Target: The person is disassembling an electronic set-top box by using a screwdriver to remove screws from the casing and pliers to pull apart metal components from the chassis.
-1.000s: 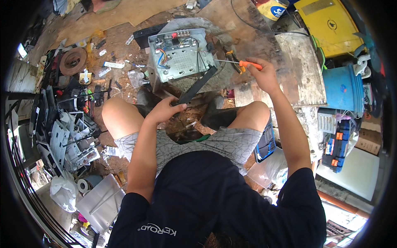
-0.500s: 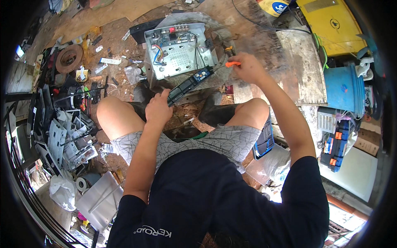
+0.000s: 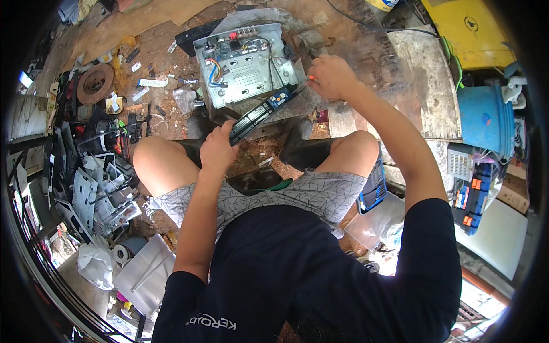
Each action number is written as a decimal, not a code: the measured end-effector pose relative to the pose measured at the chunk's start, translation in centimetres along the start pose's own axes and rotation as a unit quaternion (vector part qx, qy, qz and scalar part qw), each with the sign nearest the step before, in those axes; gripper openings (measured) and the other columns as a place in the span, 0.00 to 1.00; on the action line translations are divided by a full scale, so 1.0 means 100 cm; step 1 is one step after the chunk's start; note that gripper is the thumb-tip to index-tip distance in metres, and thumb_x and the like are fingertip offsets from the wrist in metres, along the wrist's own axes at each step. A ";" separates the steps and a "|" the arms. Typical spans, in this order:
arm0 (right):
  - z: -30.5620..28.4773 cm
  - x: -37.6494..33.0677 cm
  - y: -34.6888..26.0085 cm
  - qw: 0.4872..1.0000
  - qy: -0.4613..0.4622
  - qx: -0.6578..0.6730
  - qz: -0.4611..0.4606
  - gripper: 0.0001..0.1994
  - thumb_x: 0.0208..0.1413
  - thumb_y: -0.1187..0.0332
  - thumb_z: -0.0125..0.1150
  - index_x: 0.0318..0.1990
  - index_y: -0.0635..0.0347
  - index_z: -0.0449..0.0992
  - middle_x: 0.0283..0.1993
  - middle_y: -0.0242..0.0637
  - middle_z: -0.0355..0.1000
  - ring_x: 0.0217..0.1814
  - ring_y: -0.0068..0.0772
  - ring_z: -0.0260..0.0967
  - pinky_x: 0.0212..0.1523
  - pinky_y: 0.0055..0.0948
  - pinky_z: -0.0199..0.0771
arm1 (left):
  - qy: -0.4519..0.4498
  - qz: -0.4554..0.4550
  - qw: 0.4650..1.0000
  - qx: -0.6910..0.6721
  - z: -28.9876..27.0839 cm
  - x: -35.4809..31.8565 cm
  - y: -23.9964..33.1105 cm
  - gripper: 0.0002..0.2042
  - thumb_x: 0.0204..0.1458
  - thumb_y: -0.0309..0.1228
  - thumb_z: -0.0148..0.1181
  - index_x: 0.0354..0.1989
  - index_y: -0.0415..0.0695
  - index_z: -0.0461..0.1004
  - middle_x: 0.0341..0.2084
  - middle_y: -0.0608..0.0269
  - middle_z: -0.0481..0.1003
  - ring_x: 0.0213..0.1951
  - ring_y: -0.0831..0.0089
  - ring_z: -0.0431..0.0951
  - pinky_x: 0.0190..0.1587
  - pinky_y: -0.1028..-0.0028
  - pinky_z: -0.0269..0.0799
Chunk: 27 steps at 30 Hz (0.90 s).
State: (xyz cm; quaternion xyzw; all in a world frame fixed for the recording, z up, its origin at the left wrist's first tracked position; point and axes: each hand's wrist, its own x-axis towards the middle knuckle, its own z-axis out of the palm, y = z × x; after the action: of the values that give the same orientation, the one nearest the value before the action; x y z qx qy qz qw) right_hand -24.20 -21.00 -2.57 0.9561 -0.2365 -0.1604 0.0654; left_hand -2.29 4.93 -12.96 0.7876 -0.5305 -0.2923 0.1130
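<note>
An opened metal electronics case (image 3: 249, 71) with ports, a circuit board and coloured wires rests in front of my knees. My left hand (image 3: 218, 150) is closed round the lower end of a long black plastic panel (image 3: 251, 122), which slants up to the right along the case's near edge. A small blue circuit board (image 3: 279, 100) is set in the panel's upper end. My right hand (image 3: 333, 79) is closed round an orange-handled screwdriver (image 3: 311, 78). Its shaft points down-left toward the panel's upper end; whether the tip touches is too small to tell.
Metal and plastic scrap (image 3: 94, 188) is heaped at my left, near a rusty disc (image 3: 96, 83). On the right stand a blue bucket (image 3: 486, 123), a yellow case (image 3: 472, 31) and a toolbox with orange latches (image 3: 473, 197). A black cable (image 3: 377, 27) crosses the wooden board.
My right hand has shifted slightly up and turned over the screwdriver, so less of its orange handle shows. The panel has tilted a little more steeply; my left hand still grips it.
</note>
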 end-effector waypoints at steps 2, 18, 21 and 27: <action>0.009 0.005 0.011 0.999 0.035 0.021 -0.031 0.16 0.55 0.51 0.62 0.30 0.54 0.82 0.35 0.31 0.76 0.47 0.36 0.71 0.45 0.38 0.76 | -0.006 -0.008 1.000 -0.011 -0.001 0.001 0.001 0.30 0.47 0.35 0.69 0.60 0.57 0.66 0.44 0.57 0.75 0.50 0.54 0.76 0.49 0.57 0.75; -0.030 0.005 -0.006 0.991 -0.129 -0.021 -0.033 0.10 0.52 0.60 0.64 0.33 0.56 0.84 0.33 0.40 0.81 0.38 0.45 0.80 0.38 0.42 0.79 | 0.007 -0.005 1.000 -0.016 0.003 0.007 -0.004 0.29 0.44 0.31 0.69 0.58 0.57 0.66 0.43 0.57 0.75 0.49 0.53 0.77 0.49 0.56 0.75; -0.021 -0.006 -0.003 0.991 -0.132 0.009 -0.008 0.11 0.53 0.58 0.65 0.32 0.54 0.84 0.33 0.39 0.81 0.39 0.46 0.80 0.38 0.42 0.79 | 0.002 -0.005 1.000 -0.009 0.003 0.009 -0.004 0.29 0.44 0.31 0.68 0.58 0.56 0.66 0.43 0.57 0.75 0.50 0.53 0.76 0.49 0.56 0.75; 0.003 -0.012 -0.007 0.996 -0.093 -0.004 0.002 0.09 0.54 0.59 0.64 0.30 0.53 0.83 0.33 0.38 0.80 0.38 0.45 0.80 0.37 0.40 0.79 | -0.004 -0.012 1.000 -0.011 0.003 0.009 -0.004 0.29 0.45 0.30 0.67 0.58 0.55 0.67 0.44 0.56 0.75 0.50 0.53 0.76 0.50 0.56 0.75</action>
State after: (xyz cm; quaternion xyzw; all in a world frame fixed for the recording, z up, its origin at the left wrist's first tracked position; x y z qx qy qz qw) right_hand -24.99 -19.87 -2.64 0.9362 -0.2428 -0.2498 0.0472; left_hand -1.89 4.32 -13.68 0.7914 -0.5185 -0.3022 0.1160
